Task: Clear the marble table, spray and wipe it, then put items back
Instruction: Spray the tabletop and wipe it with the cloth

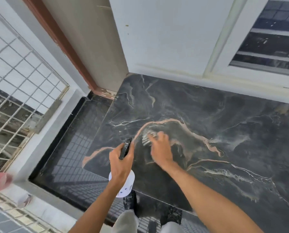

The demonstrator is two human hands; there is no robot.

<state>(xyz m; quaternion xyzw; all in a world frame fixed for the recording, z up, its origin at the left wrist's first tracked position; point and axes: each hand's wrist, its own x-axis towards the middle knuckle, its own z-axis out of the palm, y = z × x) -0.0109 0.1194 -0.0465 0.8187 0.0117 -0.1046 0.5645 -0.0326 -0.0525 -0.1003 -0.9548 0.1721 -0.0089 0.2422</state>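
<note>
Dark veined marble table is bare of items, so clearing looks done; spray-and-wipe stage, by my reading. Left hand is closed around a white plastic spray bottle with a black trigger head, nozzle pointing forward over the slab's near left corner, held low, likely to aim the mist. Right hand lies on the marble with fingers spread, over a pale blurred patch, cloth or wet spray, cannot tell which. Whether it grips anything, cannot tell. Items to return are not in view.
</note>
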